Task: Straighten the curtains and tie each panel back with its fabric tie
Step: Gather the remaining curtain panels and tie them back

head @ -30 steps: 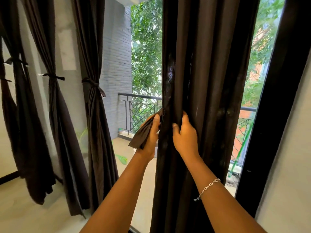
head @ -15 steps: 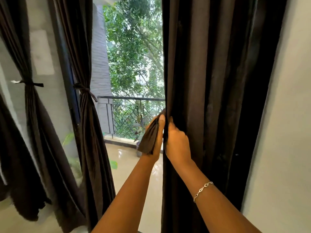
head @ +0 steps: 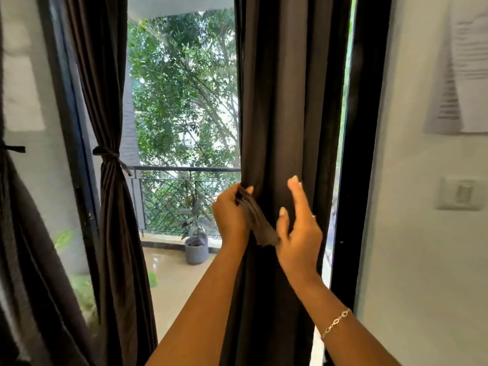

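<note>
A dark brown curtain panel [head: 287, 107] hangs loose in front of me, gathered towards the right door frame. My left hand [head: 232, 217] grips the panel's left edge together with a short fabric tie [head: 257, 223], whose free end hangs down to the right. My right hand [head: 299, 228] is off the cloth, fingers spread, just right of the tie's end. To the left, another panel [head: 113, 233] is bound at mid height by its knotted tie [head: 109, 157].
A black door frame [head: 361, 154] stands right of the loose panel, then a white wall with a light switch [head: 462, 195] and a pinned paper [head: 464, 64]. Outside are a balcony railing [head: 184, 170] and a potted plant [head: 196, 247]. A further curtain [head: 31, 260] hangs at far left.
My right hand has let go of the curtain edge and opened, shifting right. The tie end now hangs between both hands. The view has swung right, showing the wall and switch.
</note>
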